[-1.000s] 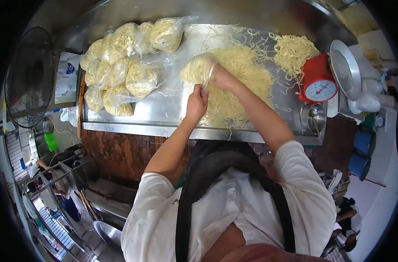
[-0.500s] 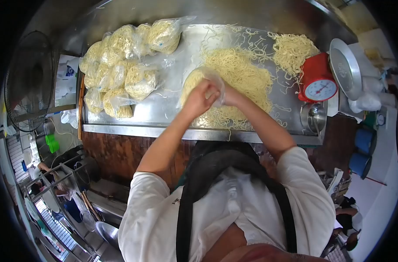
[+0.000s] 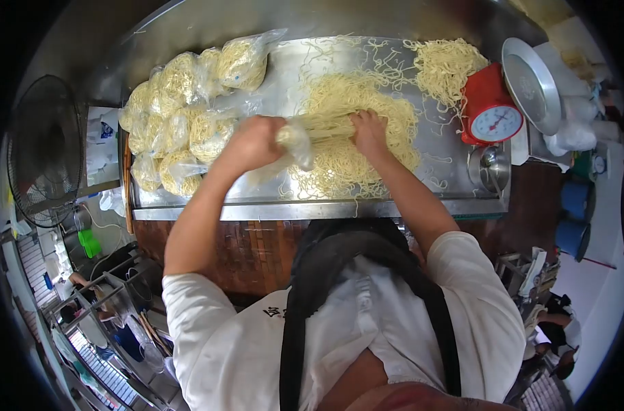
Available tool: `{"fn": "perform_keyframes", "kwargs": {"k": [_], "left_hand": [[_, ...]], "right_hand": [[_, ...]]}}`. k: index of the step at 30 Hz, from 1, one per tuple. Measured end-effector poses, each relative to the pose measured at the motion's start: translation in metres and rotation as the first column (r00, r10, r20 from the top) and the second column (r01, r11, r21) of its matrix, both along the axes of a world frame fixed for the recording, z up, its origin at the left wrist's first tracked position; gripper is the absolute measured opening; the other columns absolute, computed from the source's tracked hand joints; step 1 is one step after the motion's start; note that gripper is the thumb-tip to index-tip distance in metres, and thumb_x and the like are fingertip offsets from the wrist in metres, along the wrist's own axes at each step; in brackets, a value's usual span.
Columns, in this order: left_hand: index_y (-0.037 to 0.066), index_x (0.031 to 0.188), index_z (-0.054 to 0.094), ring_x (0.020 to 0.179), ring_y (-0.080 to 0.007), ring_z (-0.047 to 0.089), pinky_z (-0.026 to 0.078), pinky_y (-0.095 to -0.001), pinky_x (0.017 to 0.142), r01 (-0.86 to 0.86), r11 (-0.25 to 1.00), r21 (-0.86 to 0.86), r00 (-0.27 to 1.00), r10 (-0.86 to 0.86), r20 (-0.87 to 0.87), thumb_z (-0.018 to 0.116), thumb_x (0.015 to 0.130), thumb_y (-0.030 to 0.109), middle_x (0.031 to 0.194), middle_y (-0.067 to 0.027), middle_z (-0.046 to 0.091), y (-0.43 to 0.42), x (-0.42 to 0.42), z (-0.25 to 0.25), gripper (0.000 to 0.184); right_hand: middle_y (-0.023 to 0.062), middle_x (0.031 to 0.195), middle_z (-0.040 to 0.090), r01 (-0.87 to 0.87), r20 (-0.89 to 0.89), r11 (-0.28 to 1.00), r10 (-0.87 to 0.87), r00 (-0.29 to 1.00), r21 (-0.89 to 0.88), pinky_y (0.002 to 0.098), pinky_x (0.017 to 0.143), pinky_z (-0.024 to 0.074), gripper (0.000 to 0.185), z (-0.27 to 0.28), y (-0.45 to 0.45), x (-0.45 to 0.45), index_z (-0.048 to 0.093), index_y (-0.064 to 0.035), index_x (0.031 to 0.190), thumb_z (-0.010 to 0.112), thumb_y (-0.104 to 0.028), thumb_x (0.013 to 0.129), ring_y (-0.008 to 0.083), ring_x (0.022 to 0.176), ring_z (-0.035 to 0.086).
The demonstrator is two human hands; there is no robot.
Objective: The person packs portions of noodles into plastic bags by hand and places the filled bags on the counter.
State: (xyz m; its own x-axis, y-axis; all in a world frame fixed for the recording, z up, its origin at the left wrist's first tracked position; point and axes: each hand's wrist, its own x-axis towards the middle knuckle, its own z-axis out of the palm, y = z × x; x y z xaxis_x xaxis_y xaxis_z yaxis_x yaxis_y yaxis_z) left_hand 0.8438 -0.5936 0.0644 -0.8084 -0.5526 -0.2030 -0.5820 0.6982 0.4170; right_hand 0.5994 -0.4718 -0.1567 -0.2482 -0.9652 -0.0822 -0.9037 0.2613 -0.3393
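My left hand (image 3: 256, 142) is closed on a clear plastic bag (image 3: 299, 145), whose mouth faces right. Pale yellow noodles (image 3: 329, 125) stretch in strands between the bag and my right hand (image 3: 370, 131). The fingers of my right hand are curled over those strands, on top of the big loose noodle heap (image 3: 387, 157). How many noodles are inside the bag is hidden by my left hand and by blur. Just left of my left hand sit several filled, clear bags of noodles (image 3: 212, 133).
A smaller noodle pile (image 3: 449, 68) lies at the back right, beside a red dial scale (image 3: 490, 103) with a round metal pan (image 3: 531, 85). A metal bowl (image 3: 488, 168) stands by the steel table's front edge (image 3: 257, 210). A caged fan (image 3: 46, 151) is at far left.
My hands were close together at the noodle-filled bag. My left hand has moved left with the bag, my right hand slightly right, and noodles now stretch between them.
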Motion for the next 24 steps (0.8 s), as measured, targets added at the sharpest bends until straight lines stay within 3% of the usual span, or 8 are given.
{"fn": "perform_keyframes", "kwargs": {"k": [5,12,15,18,19,22,23,24], "left_hand": [[0.004,0.092,0.070,0.073,-0.0401,0.063,0.052,-0.0433,0.067,-0.076,0.997,0.023,0.995,0.077,-0.056,0.072,0.060,0.006,0.079,-0.0210,0.066,0.016,0.034,0.124,0.032],[0.000,0.088,0.069,0.071,-0.0382,0.064,0.052,-0.0421,0.068,-0.052,0.994,-0.092,0.996,0.046,-0.073,0.073,0.059,0.001,0.082,-0.0190,0.068,0.031,0.077,0.133,0.029],[0.005,0.092,0.070,0.087,-0.0311,0.066,0.050,-0.0406,0.086,0.033,0.979,-0.200,0.963,-0.085,-0.256,0.072,0.059,-0.005,0.091,-0.0129,0.070,0.032,0.079,0.066,0.034],[0.007,0.110,0.068,0.115,-0.0303,0.054,0.041,-0.0472,0.099,0.004,0.921,-0.389,0.972,-0.095,-0.216,0.058,0.068,-0.008,0.110,-0.0123,0.062,0.040,0.067,-0.062,0.045],[0.008,0.118,0.065,0.119,-0.0342,0.050,0.040,-0.0497,0.099,-0.050,0.885,-0.464,0.978,-0.051,-0.204,0.059,0.074,-0.001,0.115,-0.0165,0.057,0.047,0.064,-0.100,0.045],[0.005,0.126,0.057,0.117,-0.0382,0.049,0.040,-0.0482,0.097,-0.499,0.846,-0.188,0.822,0.393,-0.412,0.066,0.076,0.009,0.118,-0.0205,0.053,0.100,0.038,-0.160,0.051],[0.002,0.129,0.052,0.115,-0.0396,0.049,0.041,-0.0482,0.096,-0.536,0.833,-0.139,0.787,0.434,-0.439,0.070,0.076,0.014,0.118,-0.0215,0.053,0.115,0.031,-0.165,0.057],[0.000,0.132,0.048,0.112,-0.0409,0.050,0.041,-0.0481,0.094,-0.572,0.815,-0.091,0.750,0.475,-0.461,0.073,0.075,0.019,0.118,-0.0226,0.052,0.129,0.023,-0.167,0.065]], "right_hand": [[0.0057,0.110,0.059,0.129,0.078,0.962,-0.113,0.990,-0.241,0.0505,0.093,0.0327,0.053,-0.032,0.005,-0.028,0.059,-0.0120,0.120,0.076,-0.017,0.070,0.0266,0.109,0.050],[0.0062,0.118,0.059,0.261,-0.131,0.961,-0.272,0.953,-0.095,0.0541,0.086,0.0409,0.048,-0.034,-0.011,-0.081,0.059,-0.0110,0.124,0.070,-0.020,0.078,0.0292,0.113,0.049],[0.0097,0.132,0.056,0.277,-0.113,0.928,-0.256,0.960,0.249,0.0598,0.093,0.0430,0.051,-0.009,-0.026,-0.102,0.058,-0.0101,0.130,0.068,-0.020,0.081,0.0332,0.123,0.048],[0.0150,0.139,0.052,0.072,-0.172,0.758,0.053,0.984,0.649,0.0644,0.103,0.0367,0.048,0.104,-0.034,-0.061,0.060,-0.0082,0.128,0.068,-0.023,0.083,0.0376,0.131,0.046],[0.0151,0.135,0.055,-0.012,-0.182,0.688,0.208,0.961,0.726,0.0647,0.106,0.0339,0.048,0.126,-0.039,-0.044,0.060,-0.0136,0.129,0.066,-0.012,0.081,0.0375,0.132,0.045],[0.0162,0.133,0.055,-0.309,-0.298,0.889,0.413,0.860,0.338,0.0649,0.112,0.0246,0.043,0.127,-0.032,0.014,0.067,-0.0150,0.119,0.068,-0.011,0.076,0.0367,0.133,0.044],[0.0166,0.133,0.055,-0.454,-0.326,0.878,0.478,0.815,0.153,0.0648,0.114,0.0217,0.042,0.102,-0.029,0.028,0.068,-0.0159,0.116,0.069,-0.010,0.074,0.0366,0.133,0.045],[0.0166,0.132,0.056,-0.527,-0.286,0.828,0.561,0.777,0.192,0.0614,0.113,0.0249,0.041,0.083,-0.034,0.039,0.068,-0.0164,0.115,0.068,-0.010,0.075,0.0372,0.131,0.045]]}}
